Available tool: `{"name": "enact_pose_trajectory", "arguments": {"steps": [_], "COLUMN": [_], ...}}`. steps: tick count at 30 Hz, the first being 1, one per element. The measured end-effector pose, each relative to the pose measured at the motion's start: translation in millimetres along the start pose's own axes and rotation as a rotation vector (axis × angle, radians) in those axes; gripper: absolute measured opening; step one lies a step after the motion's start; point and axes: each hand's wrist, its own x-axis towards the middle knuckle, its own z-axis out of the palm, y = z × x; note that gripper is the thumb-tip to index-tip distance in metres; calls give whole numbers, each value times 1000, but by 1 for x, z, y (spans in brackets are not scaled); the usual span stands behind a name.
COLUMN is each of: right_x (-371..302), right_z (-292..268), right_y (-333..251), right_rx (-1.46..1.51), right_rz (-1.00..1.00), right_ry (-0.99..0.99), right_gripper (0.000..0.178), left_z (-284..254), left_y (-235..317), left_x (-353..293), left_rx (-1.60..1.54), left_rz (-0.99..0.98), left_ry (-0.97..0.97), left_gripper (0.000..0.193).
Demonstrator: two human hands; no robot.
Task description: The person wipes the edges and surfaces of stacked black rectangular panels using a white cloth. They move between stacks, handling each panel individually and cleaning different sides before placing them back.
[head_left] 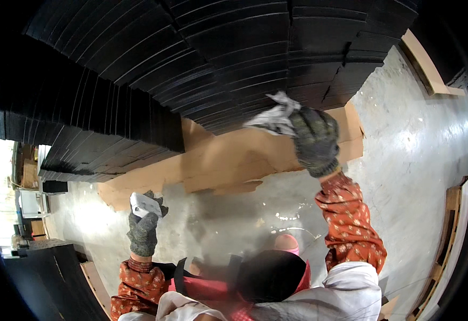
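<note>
My right hand [316, 138], in a dark knitted glove, grips a crumpled whitish rag [273, 119] with grey marks. The rag hangs out to the left of the fingers, close to the lower face of a tall stack of black sheets [234, 69]. Lower and to the left, my left hand [144, 227], gloved the same way, is closed around a small white block-like object [145, 205] with a dark spot. Its exact kind is not clear.
Brown cardboard [228, 160] lies on the grey concrete floor [405, 155] under the stack. Another black stack [111, 123] stands at the left. A wooden pallet [441, 251] is by the right edge, and dark panels [46, 278] are at the lower left.
</note>
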Motion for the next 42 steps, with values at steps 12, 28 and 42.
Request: {"name": "enact_pose_trajectory", "arguments": {"steps": [12,28,42], "right_x": [-21,1,32], "right_z": [78,120,194], "right_y": [-42,-128,-191], "right_rx": [57,354,317], "right_rz": [-277,-343,-409], "right_ry": [-338,-365,-506], "right_gripper": [51,44,40], "left_z": [8,5,-16], "left_y": [6,23,24], "left_x": [2,-6,-17], "left_rx": [-29,499,783], "left_rz": [-49,-352,-213], "left_ry": [17,-270,-442], "left_gripper": [69,74,64]}}
